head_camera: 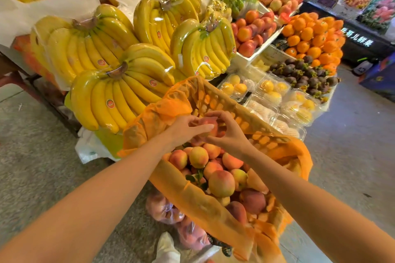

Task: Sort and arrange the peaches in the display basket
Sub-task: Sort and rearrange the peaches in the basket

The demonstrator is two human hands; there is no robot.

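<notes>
the banana display fills the stand behind and to the left of the work area. in front of it stands the display basket, an orange lattice crate with an orange liner draped over its rim. the peaches lie inside the basket in a loose heap, mostly in its middle and near part. no rows or grading by colour can be made out, and a few leaves are mixed in. bagged peaches lie on the floor just beside the basket's near left corner, outside it. the left hand and the right hand meet above the far end of the heap, below the far wall. both hold one peach: the left fingers lie across its front with the thumb on top, and the right fingers curl over its top and right side. the fruit appears lifted clear of the heap. judgement: the task is at an early to middle stage. one peach is in hand for checking or placing, the heap remains to be ordered, and the bagged fruit may still need loading.
</notes>
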